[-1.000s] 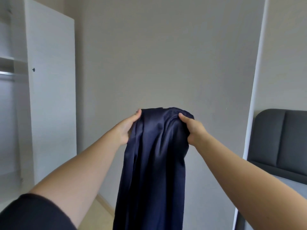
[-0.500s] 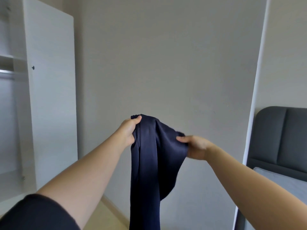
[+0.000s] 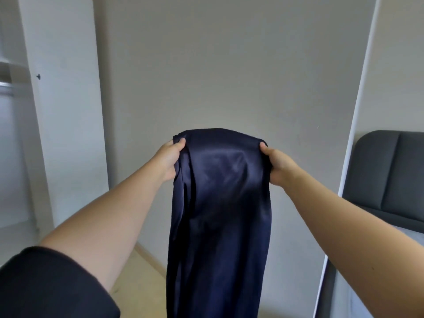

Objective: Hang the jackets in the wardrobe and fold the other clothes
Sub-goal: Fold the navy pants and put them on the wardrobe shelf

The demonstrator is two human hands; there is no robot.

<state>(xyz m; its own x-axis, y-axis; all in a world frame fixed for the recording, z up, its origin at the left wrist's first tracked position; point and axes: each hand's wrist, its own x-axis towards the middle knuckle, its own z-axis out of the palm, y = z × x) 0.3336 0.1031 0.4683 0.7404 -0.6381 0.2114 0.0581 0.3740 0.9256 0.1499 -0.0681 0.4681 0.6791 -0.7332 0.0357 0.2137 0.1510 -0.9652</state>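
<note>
While held up at centre frame, dark blue satin garment (image 3: pixel 220 203) hanging long, lower end cut off by bottom edge. Left hand (image 3: pixel 168 160) gripping upper left corner, thumb curled over cloth; right hand (image 3: pixel 278 167) gripping upper right corner likewise, top edge stretched between. Both arms outstretched, black sleeve (image 3: pixel 52 285) at lower left. Wardrobe (image 3: pixel 66 99) at upper left, door swung open; inside, only a shelf and rail (image 3: pixel 5 84) visible at far left edge, contents impossible to tell. Dark grey headboard (image 3: pixel 390 177) at right edge. Plain wall (image 3: pixel 229 65) behind.
</note>
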